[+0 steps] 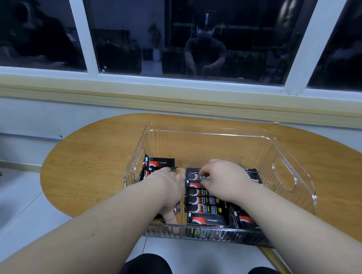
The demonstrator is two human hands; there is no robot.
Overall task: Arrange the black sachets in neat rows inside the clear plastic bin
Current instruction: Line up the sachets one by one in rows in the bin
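Note:
A clear ribbed plastic bin (286,152) sits on the oval wooden table. Inside, several black sachets with red and white print lie in two columns. The right column (204,207) is stacked flat, front to back. The left column (160,163) is mostly hidden under my arm. My left hand (168,189) reaches down into the left side, its palm over the sachets and its thumb near the front wall. My right hand (223,179) rests over the far end of the right column, and its curled fingertips pinch a sachet there (196,177).
The wooden table (89,158) stands against a wall under a dark window (200,35) with a white frame. The bin's far half holds no sachets. A cut-out handle (285,177) opens in the bin's right wall. My knees show at the bottom edge.

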